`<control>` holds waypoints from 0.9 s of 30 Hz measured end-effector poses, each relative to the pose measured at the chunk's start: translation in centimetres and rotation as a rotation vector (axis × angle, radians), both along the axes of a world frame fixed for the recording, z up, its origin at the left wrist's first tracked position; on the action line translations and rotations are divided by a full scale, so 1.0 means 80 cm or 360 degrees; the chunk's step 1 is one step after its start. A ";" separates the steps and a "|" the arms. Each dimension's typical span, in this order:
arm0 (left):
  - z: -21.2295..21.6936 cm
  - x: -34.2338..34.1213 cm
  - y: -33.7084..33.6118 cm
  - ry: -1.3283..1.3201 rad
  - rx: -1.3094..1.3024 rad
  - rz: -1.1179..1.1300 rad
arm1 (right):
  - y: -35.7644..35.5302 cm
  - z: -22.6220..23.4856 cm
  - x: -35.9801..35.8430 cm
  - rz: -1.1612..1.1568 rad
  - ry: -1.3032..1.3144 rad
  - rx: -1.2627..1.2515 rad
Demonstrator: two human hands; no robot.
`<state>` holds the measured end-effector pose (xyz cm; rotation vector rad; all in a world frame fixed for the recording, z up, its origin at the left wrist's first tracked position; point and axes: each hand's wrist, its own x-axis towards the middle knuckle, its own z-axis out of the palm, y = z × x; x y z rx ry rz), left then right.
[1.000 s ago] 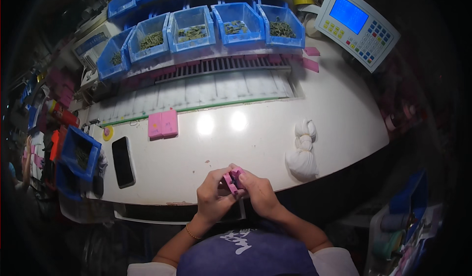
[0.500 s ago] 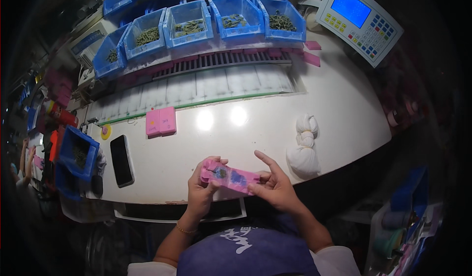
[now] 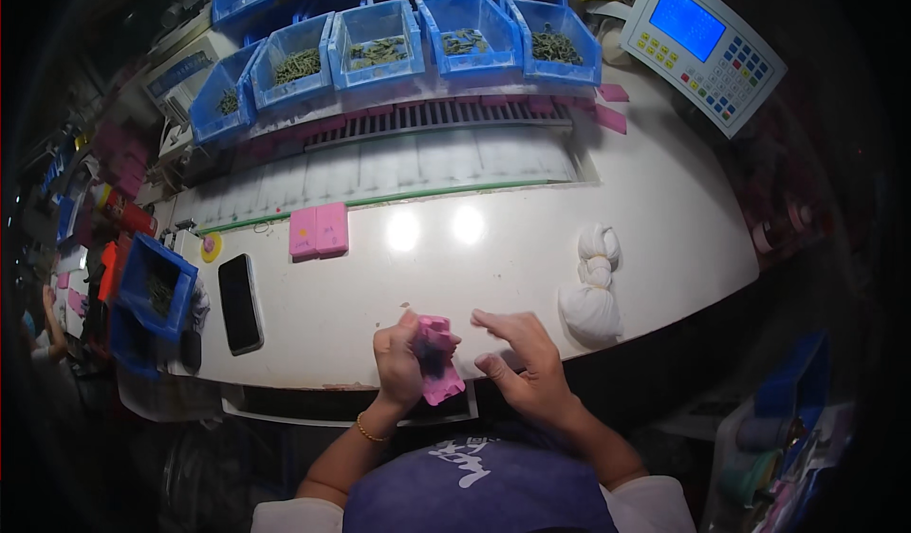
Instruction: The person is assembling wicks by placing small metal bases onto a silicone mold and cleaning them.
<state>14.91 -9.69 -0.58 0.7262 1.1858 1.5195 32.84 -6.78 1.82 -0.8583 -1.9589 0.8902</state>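
Observation:
An opened pink rubber mould (image 3: 438, 362), with a dark bluish patch on its inner face, is gripped in my left hand (image 3: 399, 360). The mould stands bent and roughly upright at the table's near edge. My right hand (image 3: 531, 362) is just to its right, apart from it, with thumb and fingers spread and nothing in them. A pair of closed pink moulds (image 3: 318, 230) lies side by side farther back. To the right of my hands sits a tied white cloth pouch (image 3: 593, 296).
A black phone (image 3: 241, 305) lies at the left. Blue bins (image 3: 378, 73) with small green pieces line the back, above a slatted rack (image 3: 436, 115). A control panel with blue screen (image 3: 702, 49) stands back right. Another blue bin (image 3: 157, 286) is at the left edge.
My right hand has let go of the mould and moved off to the right. In my left hand the mould has turned from lying crosswise to upright and bent.

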 end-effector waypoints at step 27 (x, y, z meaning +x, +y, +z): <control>0.004 -0.044 0.030 -0.0160 -0.0419 -0.0287 | 0.063 -0.015 0.017 -0.0455 -0.0663 0.0508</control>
